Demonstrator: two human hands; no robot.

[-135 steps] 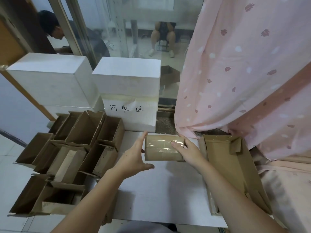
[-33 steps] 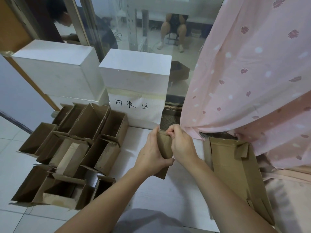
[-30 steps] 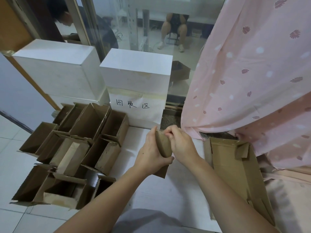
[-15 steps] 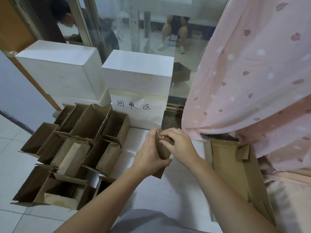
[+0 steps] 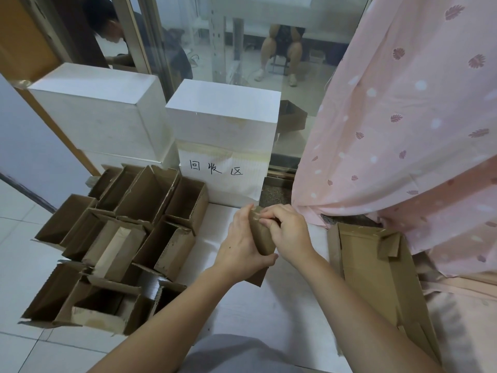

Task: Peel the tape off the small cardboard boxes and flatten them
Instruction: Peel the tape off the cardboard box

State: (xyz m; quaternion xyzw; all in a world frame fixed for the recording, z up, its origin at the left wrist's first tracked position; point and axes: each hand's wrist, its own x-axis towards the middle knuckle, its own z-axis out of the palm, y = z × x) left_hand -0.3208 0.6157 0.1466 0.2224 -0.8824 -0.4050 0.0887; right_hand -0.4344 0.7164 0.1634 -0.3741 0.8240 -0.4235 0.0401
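- Two bare forearms reach in from 6 o'clock over a white table (image 5: 282,305).
- At the centre, one small cardboard box (image 5: 262,238) stands on end between both hands, its lower corner just above the table.
- The left hand (image 5: 239,246) wraps round the box from the 9 o'clock side, thumb hooked under its lower part.
- The right hand (image 5: 290,232) has its fingers curled on the box's upper end, fingertips pinching at the glossy tape (image 5: 255,216) there.
- At 3 o'clock lies one flattened carton (image 5: 376,270), partly under a pink patterned curtain (image 5: 403,117).
- At 9 o'clock sits a cluster of opened brown boxes (image 5: 121,238); roughly ten, the exact count unclear.
- At 12 o'clock stand two white boxes (image 5: 223,114), the nearer bearing one handwritten label (image 5: 217,170).
- Beyond the glass, two people are partly visible.
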